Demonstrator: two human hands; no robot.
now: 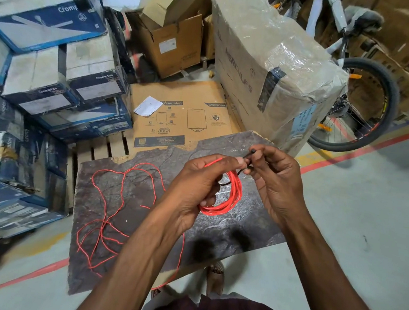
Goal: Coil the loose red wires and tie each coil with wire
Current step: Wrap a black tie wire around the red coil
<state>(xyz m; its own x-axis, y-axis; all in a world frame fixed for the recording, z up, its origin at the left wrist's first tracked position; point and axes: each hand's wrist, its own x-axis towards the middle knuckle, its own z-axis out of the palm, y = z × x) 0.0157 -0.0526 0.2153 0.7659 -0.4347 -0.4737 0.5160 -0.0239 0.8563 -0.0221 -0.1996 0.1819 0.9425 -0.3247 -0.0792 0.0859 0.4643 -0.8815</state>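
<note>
My left hand [199, 184] grips a small coil of red wire [229, 198] above the dark slab [241, 224]. My right hand [271, 179] pinches a short black tie wire [248, 155] at the top of the coil, close to my left thumb. The black wire loops around the coil's upper part. Several loose red wires [114, 211] lie tangled on the slab's left half, one strand hanging over its near edge.
Stacked blue and white cartons [42, 82] stand to the left. A flat brown carton [182, 117] lies behind the slab, a large wrapped box [271, 61] to its right, and a bicycle [356, 95] beyond. Grey floor with a red line [376, 145] lies right.
</note>
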